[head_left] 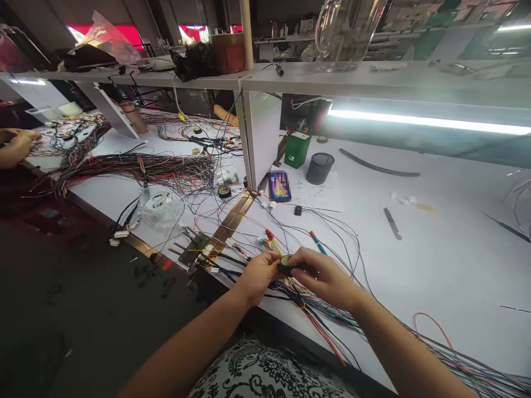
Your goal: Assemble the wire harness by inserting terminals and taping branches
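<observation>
My right hand (327, 276) is closed on a roll of black tape (285, 264), held close to the fingertips of the other hand. Pinched together at the left of the roll, the fingers of my left hand (258, 276) grip wires; the exact spot is partly hidden. A bundle of multicoloured wires (327, 309) runs under both hands along the table's front edge and off to the right. Just beyond the fingers, a red connector (269, 235) tops some yellow wires. A blue pen (318, 242) lies behind my right hand.
To the left, a large wire bundle (166, 168) and a plastic bag (160, 207) lie on the table. A green box (297, 149), a mesh cup (320, 168) and a knife-like tool (392, 223) stand or lie further back. Another person's hands (16, 145) are at far left.
</observation>
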`<state>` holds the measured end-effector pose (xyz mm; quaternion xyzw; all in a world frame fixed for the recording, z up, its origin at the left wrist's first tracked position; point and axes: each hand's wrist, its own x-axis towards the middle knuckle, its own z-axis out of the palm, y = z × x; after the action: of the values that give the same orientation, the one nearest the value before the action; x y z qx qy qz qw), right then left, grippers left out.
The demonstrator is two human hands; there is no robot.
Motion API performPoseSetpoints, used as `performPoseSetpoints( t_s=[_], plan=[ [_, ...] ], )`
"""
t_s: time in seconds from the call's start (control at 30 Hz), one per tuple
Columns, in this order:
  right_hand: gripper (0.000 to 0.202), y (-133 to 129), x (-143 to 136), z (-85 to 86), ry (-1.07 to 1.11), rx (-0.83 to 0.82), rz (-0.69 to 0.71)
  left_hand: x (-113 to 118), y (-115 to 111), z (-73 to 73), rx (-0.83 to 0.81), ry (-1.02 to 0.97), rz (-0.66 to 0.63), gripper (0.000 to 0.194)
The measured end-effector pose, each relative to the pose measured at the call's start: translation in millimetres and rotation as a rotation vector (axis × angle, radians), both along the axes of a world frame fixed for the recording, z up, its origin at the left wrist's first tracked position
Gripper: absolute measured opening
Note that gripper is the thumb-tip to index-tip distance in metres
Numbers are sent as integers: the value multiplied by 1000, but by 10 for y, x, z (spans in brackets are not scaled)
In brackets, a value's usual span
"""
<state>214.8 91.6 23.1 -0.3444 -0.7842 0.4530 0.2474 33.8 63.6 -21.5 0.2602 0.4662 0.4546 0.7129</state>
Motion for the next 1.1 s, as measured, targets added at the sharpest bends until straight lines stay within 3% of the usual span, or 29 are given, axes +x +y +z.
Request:
performPoseSetpoints(
  t_s=[0.17,0.47,0.7,0.93,1.1],
  plan=[
    [15,23,-65,13,-179,191,-73,18,-24,-1,83,19,-22,39],
    [10,16,-72,-99,-258,263,-156,73,-90,-12,155,-40,-4,36],
    [8,-33,-138,-140,-292,381,-220,129,-120,-62,147,14,116,37],
    [11,95,-192,-238,-140,253,-226,132,-153,-95,63,-98,163,35],
    [7,67,-253,-236,-39,150,-334,122,-186,-24,49,-127,206,39]
  ],
)
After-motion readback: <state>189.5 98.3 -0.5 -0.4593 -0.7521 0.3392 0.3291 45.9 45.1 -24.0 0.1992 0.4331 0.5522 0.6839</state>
